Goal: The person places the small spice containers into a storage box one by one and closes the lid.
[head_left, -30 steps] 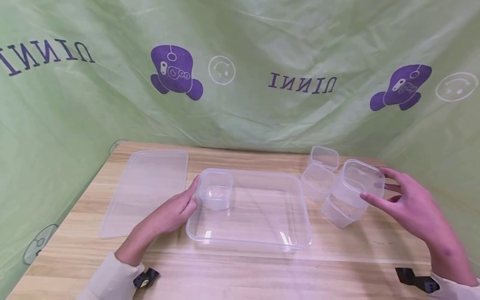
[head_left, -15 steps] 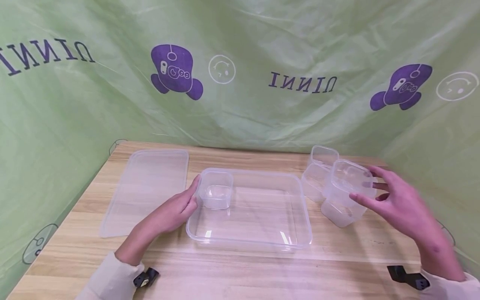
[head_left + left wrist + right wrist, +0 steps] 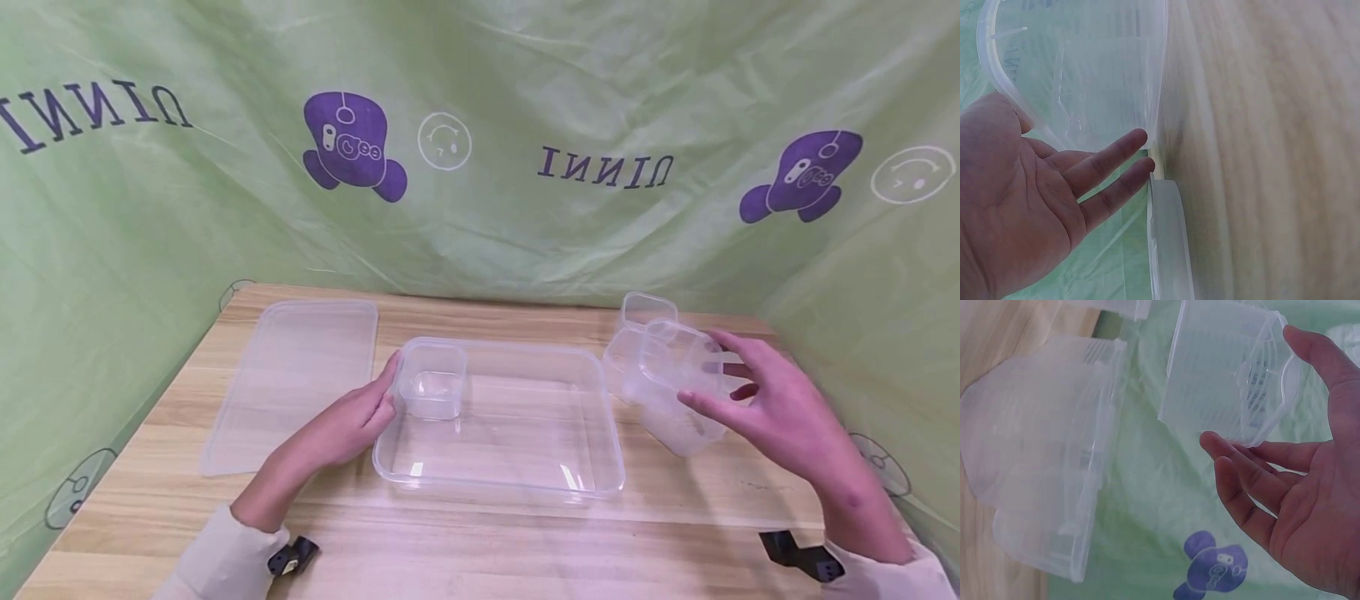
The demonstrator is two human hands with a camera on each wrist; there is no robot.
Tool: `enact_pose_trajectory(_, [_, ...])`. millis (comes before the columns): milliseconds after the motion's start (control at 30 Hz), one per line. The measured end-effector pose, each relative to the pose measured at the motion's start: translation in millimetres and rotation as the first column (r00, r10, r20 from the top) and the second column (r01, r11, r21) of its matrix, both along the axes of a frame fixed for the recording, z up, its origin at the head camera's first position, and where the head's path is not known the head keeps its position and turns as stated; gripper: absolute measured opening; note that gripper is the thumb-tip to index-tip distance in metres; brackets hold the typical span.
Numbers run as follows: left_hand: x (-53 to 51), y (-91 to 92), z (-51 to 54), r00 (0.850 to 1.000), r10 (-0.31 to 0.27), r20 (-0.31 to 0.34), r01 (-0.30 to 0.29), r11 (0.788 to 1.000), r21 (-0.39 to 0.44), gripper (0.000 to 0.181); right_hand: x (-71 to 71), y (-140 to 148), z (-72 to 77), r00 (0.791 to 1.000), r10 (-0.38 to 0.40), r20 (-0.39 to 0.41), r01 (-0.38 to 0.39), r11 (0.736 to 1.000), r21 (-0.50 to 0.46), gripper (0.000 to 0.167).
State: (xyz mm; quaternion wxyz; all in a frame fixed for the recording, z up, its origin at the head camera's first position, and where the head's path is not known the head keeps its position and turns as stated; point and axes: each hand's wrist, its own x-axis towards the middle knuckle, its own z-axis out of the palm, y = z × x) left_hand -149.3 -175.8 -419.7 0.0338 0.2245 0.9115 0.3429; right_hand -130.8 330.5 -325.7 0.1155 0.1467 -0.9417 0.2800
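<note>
In the head view my left hand rests its fingers against the left wall of a large clear plastic food container. The left wrist view has the lower fingers fairly straight, clear of the wall. A small clear container stands inside, in the back left corner. My right hand pinches another small container between thumb and fingertips, raised above the table. Beneath and behind it are more small containers, among them one at the back and a partly hidden one in front.
A flat translucent lid lies on the wooden table left of the large container. Green printed cloth hangs behind the table and along its sides.
My right hand has moved left with the small container, which now overlaps the neighbouring small containers more. My left hand and the large container have stayed put.
</note>
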Motion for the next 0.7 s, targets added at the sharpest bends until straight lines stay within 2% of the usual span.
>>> enact_pose_trajectory(300, [-0.6, 0.0, -0.7, 1.000, -0.004, -0.002, 0.004, 1.000, 0.001, 0.064, 6.3, -16.9, 7.4, 0.999, -0.018, 0.033, 0.016, 0.999, 0.046, 0.080])
enact_pose_trajectory(433, [-0.4, 0.1, -0.7, 1.000, 0.000, 0.001, 0.000, 1.000, -0.002, 0.064, 7.6, -24.1, 6.5, 0.999, 0.012, 0.031, -0.013, 0.999, 0.033, 0.080])
enact_pose_trajectory(700, [-0.3, 0.6, -1.0, 1.000, 0.005, 0.003, -0.005, 1.000, 0.002, 0.064, 6.4, -38.8, 0.8, 0.997, 0.076, -0.021, -0.076, 0.997, 0.008, 0.079])
